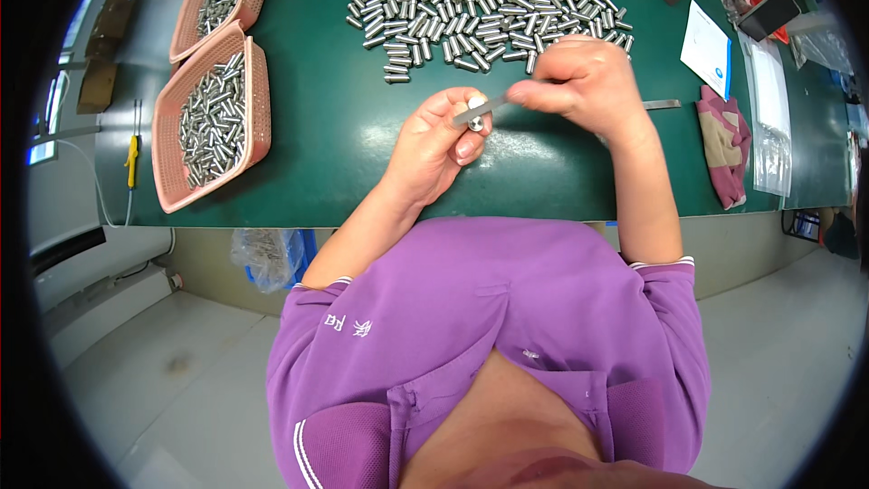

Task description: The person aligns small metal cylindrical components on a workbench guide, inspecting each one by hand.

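My left hand (436, 140) is closed around a small shiny metal cylinder (476, 123), its round end facing up between thumb and fingers. A thin flat metal strip (480, 111), like a blade or small file, lies across that end. My right hand (579, 81) pinches the strip's other end, its thumb pointing left; the fist hides the rest of it. Beyond both hands, a large heap of similar metal cylinders (480, 0) is spread on the green table (335, 145). Just right of my right wrist, another piece of flat metal (663, 104) shows.
Two pink baskets of metal pins stand at left, a nearer basket (260, 113) and a farther basket (186, 23). A yellow-handled tool (133, 161) lies at the left edge. To the right are a paper sheet (706, 50), a folded cloth (724, 147) and plastic bags (772, 140).
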`<control>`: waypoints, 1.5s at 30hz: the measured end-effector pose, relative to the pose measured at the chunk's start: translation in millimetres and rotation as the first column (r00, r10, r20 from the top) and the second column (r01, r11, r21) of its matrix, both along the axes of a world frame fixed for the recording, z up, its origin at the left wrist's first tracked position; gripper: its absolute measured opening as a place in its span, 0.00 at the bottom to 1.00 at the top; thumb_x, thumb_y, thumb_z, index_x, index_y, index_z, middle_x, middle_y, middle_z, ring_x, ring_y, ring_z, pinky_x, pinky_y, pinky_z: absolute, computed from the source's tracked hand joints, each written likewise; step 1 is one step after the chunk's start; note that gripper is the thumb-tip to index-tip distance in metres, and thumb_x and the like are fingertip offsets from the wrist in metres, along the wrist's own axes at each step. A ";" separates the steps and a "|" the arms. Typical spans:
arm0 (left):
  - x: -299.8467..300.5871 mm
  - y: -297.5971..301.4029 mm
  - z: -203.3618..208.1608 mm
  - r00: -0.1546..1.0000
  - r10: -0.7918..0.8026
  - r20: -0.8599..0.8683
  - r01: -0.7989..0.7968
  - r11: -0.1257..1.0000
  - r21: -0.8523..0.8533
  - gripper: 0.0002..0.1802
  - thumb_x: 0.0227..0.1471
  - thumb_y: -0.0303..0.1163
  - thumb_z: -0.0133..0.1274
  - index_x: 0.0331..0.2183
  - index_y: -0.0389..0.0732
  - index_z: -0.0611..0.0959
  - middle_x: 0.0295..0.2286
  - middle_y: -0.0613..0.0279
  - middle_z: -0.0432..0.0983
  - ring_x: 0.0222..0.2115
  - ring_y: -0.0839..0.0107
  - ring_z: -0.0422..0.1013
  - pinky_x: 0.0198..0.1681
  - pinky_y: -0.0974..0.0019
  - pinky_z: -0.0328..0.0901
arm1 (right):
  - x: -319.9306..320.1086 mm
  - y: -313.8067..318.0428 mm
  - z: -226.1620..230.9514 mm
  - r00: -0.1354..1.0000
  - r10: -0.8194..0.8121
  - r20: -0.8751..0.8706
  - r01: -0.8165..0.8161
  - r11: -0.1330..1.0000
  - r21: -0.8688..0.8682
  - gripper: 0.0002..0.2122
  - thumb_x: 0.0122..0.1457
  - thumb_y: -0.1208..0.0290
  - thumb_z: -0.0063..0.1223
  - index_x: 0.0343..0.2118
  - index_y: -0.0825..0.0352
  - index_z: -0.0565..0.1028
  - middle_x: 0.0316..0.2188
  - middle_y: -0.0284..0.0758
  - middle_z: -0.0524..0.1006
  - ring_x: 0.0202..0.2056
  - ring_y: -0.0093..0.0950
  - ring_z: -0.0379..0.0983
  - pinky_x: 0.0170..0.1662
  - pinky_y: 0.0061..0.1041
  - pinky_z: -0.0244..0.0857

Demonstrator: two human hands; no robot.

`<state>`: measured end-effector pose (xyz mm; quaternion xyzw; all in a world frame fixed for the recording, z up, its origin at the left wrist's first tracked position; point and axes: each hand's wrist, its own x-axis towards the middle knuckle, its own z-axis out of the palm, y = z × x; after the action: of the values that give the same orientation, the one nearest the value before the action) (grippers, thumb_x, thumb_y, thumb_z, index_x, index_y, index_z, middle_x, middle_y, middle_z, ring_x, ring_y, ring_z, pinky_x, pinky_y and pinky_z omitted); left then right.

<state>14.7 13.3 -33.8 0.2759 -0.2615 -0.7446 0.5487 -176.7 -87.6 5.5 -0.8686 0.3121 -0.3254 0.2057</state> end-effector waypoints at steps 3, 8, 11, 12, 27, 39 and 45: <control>2.2 -1.9 -1.4 0.994 -0.012 -0.106 0.008 0.999 -0.040 0.10 0.59 0.36 0.47 0.38 0.39 0.75 0.25 0.65 0.71 0.18 0.84 0.58 0.21 0.80 0.52 | -23.1 -11.0 3.9 0.979 -0.163 -0.126 0.166 0.986 0.015 0.18 0.42 0.54 0.63 0.11 0.63 0.72 0.11 0.30 0.68 0.17 0.28 0.66 0.21 0.27 0.59; 1.2 -0.4 -0.5 0.996 0.008 -0.094 -0.012 0.999 -0.041 0.11 0.59 0.37 0.48 0.38 0.40 0.76 0.26 0.64 0.71 0.19 0.84 0.58 0.21 0.80 0.52 | -21.8 -5.6 8.4 0.994 -0.106 0.007 0.104 0.980 0.172 0.17 0.41 0.58 0.65 0.11 0.65 0.72 0.11 0.30 0.68 0.17 0.26 0.65 0.20 0.25 0.57; 2.7 -0.5 -2.3 0.995 -0.007 -0.097 0.001 0.998 -0.059 0.11 0.59 0.37 0.48 0.39 0.40 0.75 0.26 0.64 0.71 0.19 0.84 0.59 0.21 0.79 0.53 | -15.6 -4.3 7.0 0.999 -0.032 0.022 0.030 0.996 0.085 0.16 0.41 0.59 0.66 0.11 0.64 0.73 0.11 0.30 0.68 0.17 0.26 0.65 0.20 0.25 0.57; 2.0 -0.3 -2.3 0.995 -0.007 -0.098 0.001 0.998 -0.058 0.11 0.59 0.37 0.48 0.39 0.40 0.75 0.26 0.64 0.71 0.19 0.84 0.59 0.21 0.79 0.53 | -12.7 -2.0 6.2 0.999 -0.043 0.018 0.040 0.991 0.128 0.16 0.41 0.58 0.65 0.11 0.63 0.73 0.11 0.30 0.69 0.17 0.26 0.66 0.20 0.25 0.58; 1.1 -1.7 -1.6 0.996 0.031 -0.086 -0.039 0.995 -0.091 0.08 0.59 0.33 0.48 0.38 0.41 0.76 0.28 0.63 0.72 0.20 0.83 0.60 0.23 0.80 0.54 | -27.3 -9.7 10.0 0.982 -0.188 0.010 0.183 0.965 0.186 0.16 0.43 0.58 0.64 0.12 0.66 0.74 0.11 0.31 0.68 0.15 0.24 0.64 0.20 0.25 0.57; 4.1 -3.0 -4.7 0.983 0.030 -0.180 -0.039 0.998 -0.044 0.10 0.59 0.34 0.47 0.41 0.40 0.75 0.28 0.63 0.71 0.21 0.84 0.59 0.23 0.80 0.55 | -20.3 -5.3 7.8 0.995 -0.099 -0.032 0.103 0.977 0.185 0.15 0.44 0.61 0.64 0.14 0.67 0.73 0.11 0.32 0.67 0.16 0.25 0.63 0.21 0.25 0.56; 3.4 -3.0 -5.4 0.982 0.033 -0.187 -0.043 0.998 -0.051 0.11 0.60 0.35 0.46 0.41 0.39 0.75 0.28 0.64 0.71 0.20 0.84 0.59 0.23 0.80 0.55 | -18.4 -4.0 6.9 0.999 -0.028 -0.021 0.031 0.988 0.150 0.15 0.44 0.63 0.64 0.14 0.67 0.72 0.11 0.32 0.66 0.17 0.27 0.63 0.21 0.26 0.56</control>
<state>18.1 10.3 -39.2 0.1949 -0.2240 -0.7491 0.5921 -195.1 -91.6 12.4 -0.8488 0.3505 -0.2960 0.2628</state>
